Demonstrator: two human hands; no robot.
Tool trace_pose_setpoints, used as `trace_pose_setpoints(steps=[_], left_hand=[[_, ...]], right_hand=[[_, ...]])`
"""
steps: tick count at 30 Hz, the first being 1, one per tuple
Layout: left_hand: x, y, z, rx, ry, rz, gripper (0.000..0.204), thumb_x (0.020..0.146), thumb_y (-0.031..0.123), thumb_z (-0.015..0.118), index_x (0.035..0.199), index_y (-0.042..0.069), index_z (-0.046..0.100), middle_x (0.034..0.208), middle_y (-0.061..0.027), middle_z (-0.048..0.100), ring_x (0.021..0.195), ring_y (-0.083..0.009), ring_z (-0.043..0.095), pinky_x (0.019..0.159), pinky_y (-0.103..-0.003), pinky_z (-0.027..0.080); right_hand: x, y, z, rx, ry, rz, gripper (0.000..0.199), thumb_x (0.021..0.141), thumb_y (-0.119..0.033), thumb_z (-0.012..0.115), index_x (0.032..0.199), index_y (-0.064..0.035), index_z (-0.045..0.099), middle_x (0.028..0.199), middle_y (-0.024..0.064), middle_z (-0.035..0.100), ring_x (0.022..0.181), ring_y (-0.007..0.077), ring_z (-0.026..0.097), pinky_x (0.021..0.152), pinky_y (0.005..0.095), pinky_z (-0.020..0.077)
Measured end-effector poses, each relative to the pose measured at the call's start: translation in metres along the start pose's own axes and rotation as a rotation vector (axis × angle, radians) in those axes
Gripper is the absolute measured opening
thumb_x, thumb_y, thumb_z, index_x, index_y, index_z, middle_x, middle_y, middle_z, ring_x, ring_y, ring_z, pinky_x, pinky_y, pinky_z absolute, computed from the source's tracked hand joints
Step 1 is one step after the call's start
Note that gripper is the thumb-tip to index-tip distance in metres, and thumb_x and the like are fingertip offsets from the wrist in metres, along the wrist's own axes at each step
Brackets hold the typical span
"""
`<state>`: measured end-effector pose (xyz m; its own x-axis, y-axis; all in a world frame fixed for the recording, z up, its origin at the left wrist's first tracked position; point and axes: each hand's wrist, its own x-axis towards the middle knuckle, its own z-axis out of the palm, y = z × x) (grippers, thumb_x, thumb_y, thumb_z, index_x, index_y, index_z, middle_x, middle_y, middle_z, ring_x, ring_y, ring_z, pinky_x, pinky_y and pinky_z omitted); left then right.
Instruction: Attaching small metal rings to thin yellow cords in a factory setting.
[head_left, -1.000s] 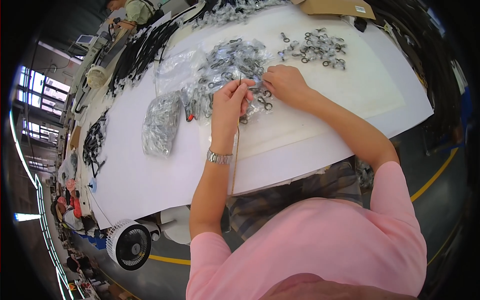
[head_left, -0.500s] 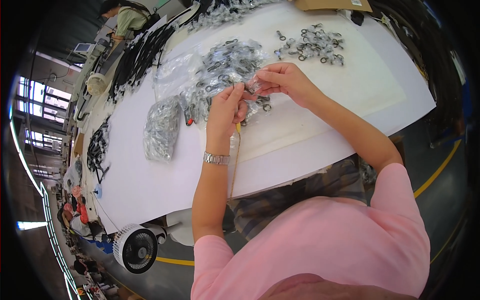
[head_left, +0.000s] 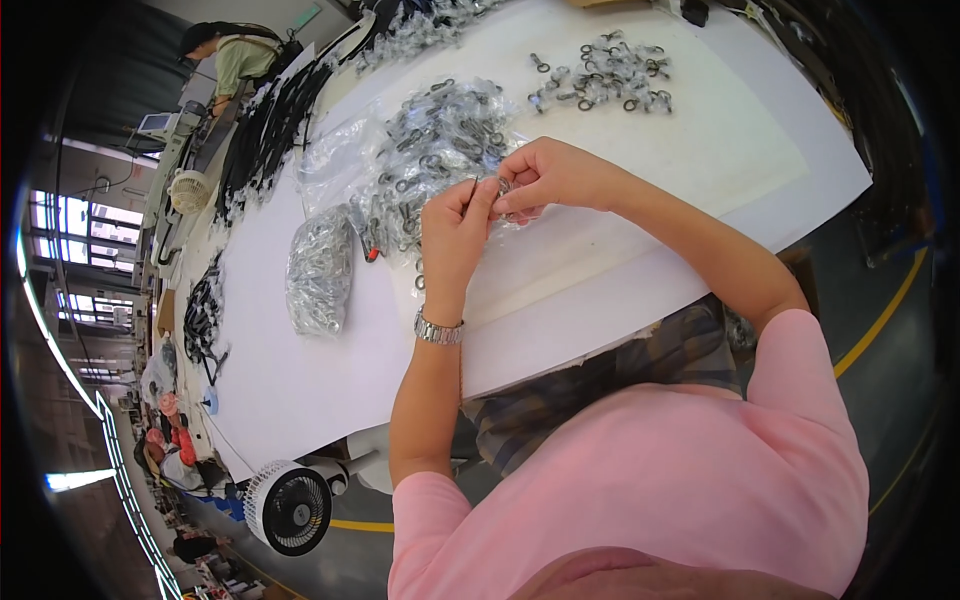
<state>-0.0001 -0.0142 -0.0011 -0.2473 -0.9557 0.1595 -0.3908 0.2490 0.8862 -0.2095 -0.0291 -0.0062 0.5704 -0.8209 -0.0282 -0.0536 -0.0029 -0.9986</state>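
Note:
My left hand (head_left: 455, 235), with a metal-band watch at its wrist, pinches with thumb and forefinger at the middle of the white table. Against its fingertips, my right hand (head_left: 560, 178) pinches too. Between them is a small metal ring fitting (head_left: 504, 187), mostly hidden by the fingers. Just beyond both hands spreads a large heap of metal ring fittings in clear plastic wrap (head_left: 440, 135). A smaller group of wrapped metal fittings (head_left: 610, 75) lies farther right. Left of my left hand lies a full clear plastic bag (head_left: 320, 275), near a small red-tipped object (head_left: 372, 254).
Black straps (head_left: 260, 130) line the table's far left, with another black bundle (head_left: 203, 310) nearer. A white-and-black fan (head_left: 290, 508) is at the near left edge. A person in a light green top (head_left: 243, 58) sits at the far left, beyond a beige fan (head_left: 189, 191).
My right hand has moved in and slightly down against my left fingertips. The clear plastic seen between them has given way to the metal ring. The yellow piece below my left hand is now hidden.

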Motion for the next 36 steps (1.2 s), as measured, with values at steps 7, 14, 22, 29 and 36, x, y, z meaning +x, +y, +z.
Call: trace_pose_setpoints(steps=[7,14,22,29,36], left_hand=[[-0.002,0.009,-0.002,0.155,-0.105,0.058,0.029,0.101,0.021,0.067,0.08,0.003,0.068,0.063,0.0035,0.058,0.055,-0.0021,0.045,0.049,-0.023,0.032],[0.002,0.003,-0.009,-0.067,-0.177,-0.044,0.014,0.101,0.013,0.064,0.093,0.002,0.066,0.07,0.0049,0.06,0.056,-0.0019,0.046,0.049,-0.021,0.033],[-0.003,0.007,-0.002,-0.01,-0.195,-0.013,0.013,0.102,0.013,0.064,0.093,0.003,0.065,0.069,0.0032,0.06,0.054,-0.0018,0.045,0.048,-0.021,0.034],[0.002,0.007,-0.011,-0.111,-0.104,-0.091,0.017,0.102,0.016,0.064,0.092,0.003,0.065,0.071,0.0013,0.062,0.052,-0.0022,0.046,0.046,-0.021,0.032],[0.004,0.008,-0.008,-0.304,0.018,-0.1,0.022,0.104,0.022,0.063,0.1,0.001,0.068,0.085,-0.0036,0.071,0.049,-0.0019,0.044,0.043,-0.02,0.03]], right_hand=[[-0.001,0.005,-0.003,0.102,-0.051,0.109,0.02,0.096,-0.021,0.072,0.095,-0.0019,0.067,0.083,0.0052,0.072,0.077,0.0122,0.07,0.071,0.0243,0.0536],[0.003,0.011,-0.001,0.102,-0.029,0.057,0.024,0.095,-0.024,0.072,0.093,-0.0012,0.064,0.081,0.0067,0.069,0.075,0.0147,0.07,0.069,0.0263,0.0537],[-0.003,0.004,0.001,-0.057,-0.018,0.184,0.018,0.094,-0.021,0.065,0.094,-0.0031,0.064,0.085,0.0108,0.073,0.075,0.0187,0.074,0.067,0.0316,0.0611],[-0.005,-0.001,-0.003,0.138,-0.14,0.254,0.024,0.102,-0.027,0.06,0.098,-0.0033,0.066,0.09,0.0116,0.074,0.076,0.0186,0.074,0.07,0.0307,0.0613],[0.005,0.007,-0.005,0.479,0.167,0.023,0.029,0.105,-0.031,0.061,0.111,-0.0045,0.07,0.106,0.0068,0.074,0.101,0.016,0.072,0.092,0.0343,0.0572]])
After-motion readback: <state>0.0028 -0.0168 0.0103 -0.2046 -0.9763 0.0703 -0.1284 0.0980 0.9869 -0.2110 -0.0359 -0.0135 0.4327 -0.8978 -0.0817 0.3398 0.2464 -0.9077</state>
